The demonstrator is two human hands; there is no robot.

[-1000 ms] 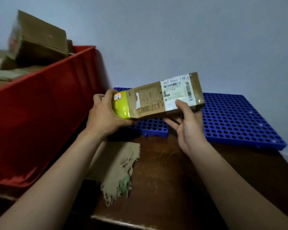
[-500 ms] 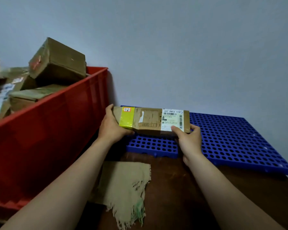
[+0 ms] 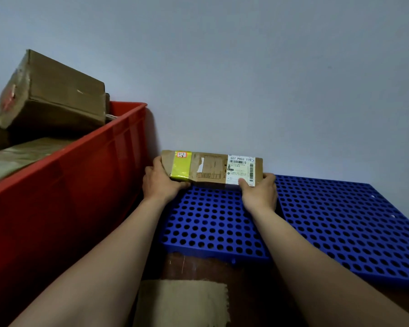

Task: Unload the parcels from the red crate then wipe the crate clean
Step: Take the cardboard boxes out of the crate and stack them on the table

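parcel [image 3: 213, 169]: matt cardboard, glossy yellow tape | crate [image 3: 64, 197]: smooth plastic | cloth [image 3: 182, 303]: frayed fabric

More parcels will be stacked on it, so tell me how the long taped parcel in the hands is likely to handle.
The parcel is a flat-sided cardboard box, so probably stiff, unlikely to roll. The left hand and right hand hold only its ends, without sag, suggesting it is fairly light. Its glossy yellow tape may be slippery.

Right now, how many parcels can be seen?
4 at least. One long parcel is held by both hands on the blue pallet. Three show in the red crate: a tilted box on top, two beneath, at its left. More may be hidden.
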